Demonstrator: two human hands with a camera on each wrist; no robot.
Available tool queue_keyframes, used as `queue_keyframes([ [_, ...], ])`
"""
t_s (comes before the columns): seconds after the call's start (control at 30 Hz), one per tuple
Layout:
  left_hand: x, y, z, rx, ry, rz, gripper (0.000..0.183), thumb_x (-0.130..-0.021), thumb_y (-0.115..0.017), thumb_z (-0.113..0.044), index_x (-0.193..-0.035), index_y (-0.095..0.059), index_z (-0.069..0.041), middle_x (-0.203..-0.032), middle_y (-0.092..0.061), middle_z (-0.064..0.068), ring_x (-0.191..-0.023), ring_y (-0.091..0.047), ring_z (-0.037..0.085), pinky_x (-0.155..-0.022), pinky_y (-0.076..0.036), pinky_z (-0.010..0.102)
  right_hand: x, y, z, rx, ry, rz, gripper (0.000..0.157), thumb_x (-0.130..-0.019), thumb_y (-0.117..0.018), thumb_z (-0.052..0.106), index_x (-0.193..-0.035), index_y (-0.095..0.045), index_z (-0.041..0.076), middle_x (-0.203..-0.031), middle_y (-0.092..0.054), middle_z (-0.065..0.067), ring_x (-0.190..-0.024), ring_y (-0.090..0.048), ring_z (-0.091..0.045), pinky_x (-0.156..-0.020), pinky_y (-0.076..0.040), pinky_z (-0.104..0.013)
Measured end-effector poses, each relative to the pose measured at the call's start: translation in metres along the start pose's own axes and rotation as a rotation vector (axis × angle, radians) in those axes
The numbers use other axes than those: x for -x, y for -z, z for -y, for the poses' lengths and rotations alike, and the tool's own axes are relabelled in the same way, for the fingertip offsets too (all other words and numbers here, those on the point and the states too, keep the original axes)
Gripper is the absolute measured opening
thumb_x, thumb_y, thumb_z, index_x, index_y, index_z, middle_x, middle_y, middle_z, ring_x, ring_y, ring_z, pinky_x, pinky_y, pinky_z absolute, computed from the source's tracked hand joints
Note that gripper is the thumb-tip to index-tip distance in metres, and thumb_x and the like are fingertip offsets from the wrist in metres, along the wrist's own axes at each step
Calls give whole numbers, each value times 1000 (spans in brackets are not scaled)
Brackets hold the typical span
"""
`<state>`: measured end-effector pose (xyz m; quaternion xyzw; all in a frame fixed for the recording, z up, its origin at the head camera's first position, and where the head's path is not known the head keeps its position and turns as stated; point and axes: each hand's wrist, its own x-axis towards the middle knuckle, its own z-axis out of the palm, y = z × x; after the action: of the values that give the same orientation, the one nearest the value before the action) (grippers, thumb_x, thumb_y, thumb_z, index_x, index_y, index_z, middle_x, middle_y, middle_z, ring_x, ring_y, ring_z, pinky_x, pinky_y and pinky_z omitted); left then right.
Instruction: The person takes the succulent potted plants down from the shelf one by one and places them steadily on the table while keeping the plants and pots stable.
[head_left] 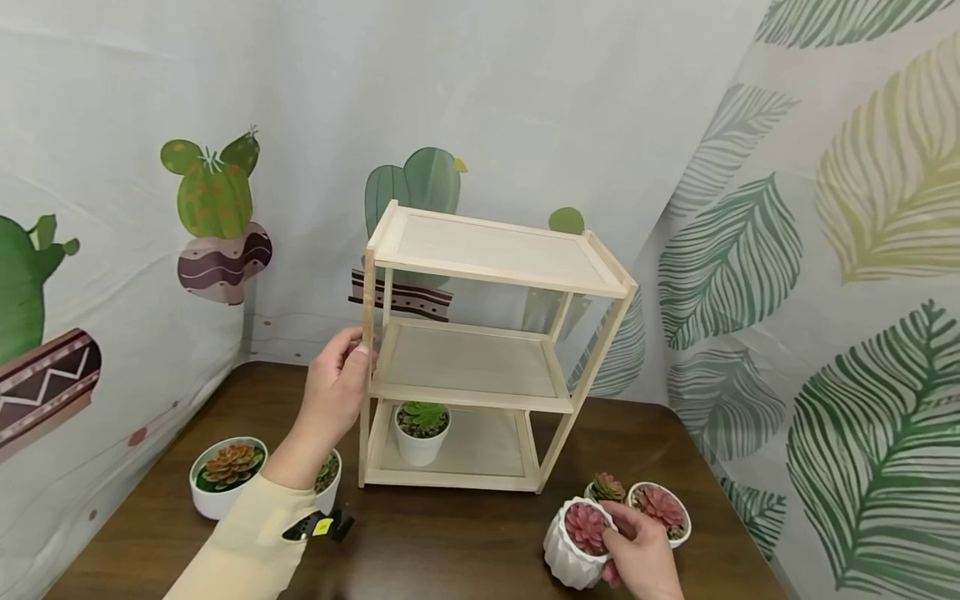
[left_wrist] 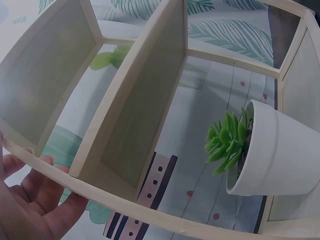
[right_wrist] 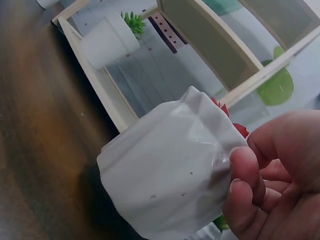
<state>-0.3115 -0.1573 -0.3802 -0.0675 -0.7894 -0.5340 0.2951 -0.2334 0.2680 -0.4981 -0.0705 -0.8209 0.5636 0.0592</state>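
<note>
A three-tier wooden shelf (head_left: pixel 472 399) stands on the brown table. My left hand (head_left: pixel 339 379) grips its left front post at the middle tier; in the left wrist view the fingers (left_wrist: pixel 65 212) curl at the post. My right hand (head_left: pixel 643 550) pinches the rim of a fluted white pot (head_left: pixel 573 560) holding a pink succulent (head_left: pixel 587 528). In the right wrist view the ribbed pot (right_wrist: pixel 165 165) is tilted, with thumb and fingers at its edge. On the bottom tier, at the left, sits a smooth white pot (head_left: pixel 420 450) with a green succulent (left_wrist: pixel 227 142).
Behind the right hand are a white pot with a pink succulent (head_left: pixel 660 507) and a small reddish-green succulent (head_left: pixel 606 487). Left of the shelf stand a white bowl with an orange succulent (head_left: pixel 229 467) and another pot (head_left: pixel 330 492), partly hidden by the left forearm. Printed curtains hang behind.
</note>
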Motion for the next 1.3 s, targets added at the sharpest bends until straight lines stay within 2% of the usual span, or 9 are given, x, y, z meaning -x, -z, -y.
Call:
queue_keyframes([
  [0.2, -1, 1, 0, 4, -8, -1, 32, -105, -42, -23, -122, -66, -9, -99, -70, 19, -81, -58, 16, -69, -47, 28, 6, 4, -12, -38, -40, -31, 44, -87, -59, -6, -131, -60, -13, -99, -76, -22, -36, -52, -12, -37, -49, -32],
  [0.53, -1, 0, 1, -9, -8, 6, 34, -105, -40, -22, -123, -65, -7, -100, -70, 20, -82, -59, 17, -69, -48, 28, 4, 15, -28, -9, -112, -70, 46, -89, -61, -1, -135, -61, -8, -95, -78, -14, -38, -56, -15, -40, -51, -33],
  [0.73, -1, 0, 2, -7, -7, 2, 33, -106, -41, -22, -124, -65, -8, -99, -71, 18, -81, -60, 20, -68, -48, 29, 5, 21, -29, -24, -132, -102, 47, -89, -62, 0, -135, -60, -9, -88, -78, -11, -38, -56, -15, -40, -50, -31],
  [0.93, -1, 0, 3, 5, -8, 0, 33, -105, -41, -21, -124, -65, -9, -99, -71, 17, -82, -60, 25, -68, -48, 30, 6, 21, -29, -34, -138, -110, 47, -90, -62, 0, -136, -59, -10, -90, -78, -11, -38, -56, -14, -40, -50, -30],
  [1.3, -1, 0, 3, -9, -7, -7, 33, -105, -42, -21, -124, -65, -7, -97, -71, 14, -79, -58, 20, -66, -47, 30, 10, 20, -29, -37, -173, -152, 51, -90, -60, 3, -139, -56, -10, -78, -77, -2, -39, -57, -14, -41, -49, -29],
])
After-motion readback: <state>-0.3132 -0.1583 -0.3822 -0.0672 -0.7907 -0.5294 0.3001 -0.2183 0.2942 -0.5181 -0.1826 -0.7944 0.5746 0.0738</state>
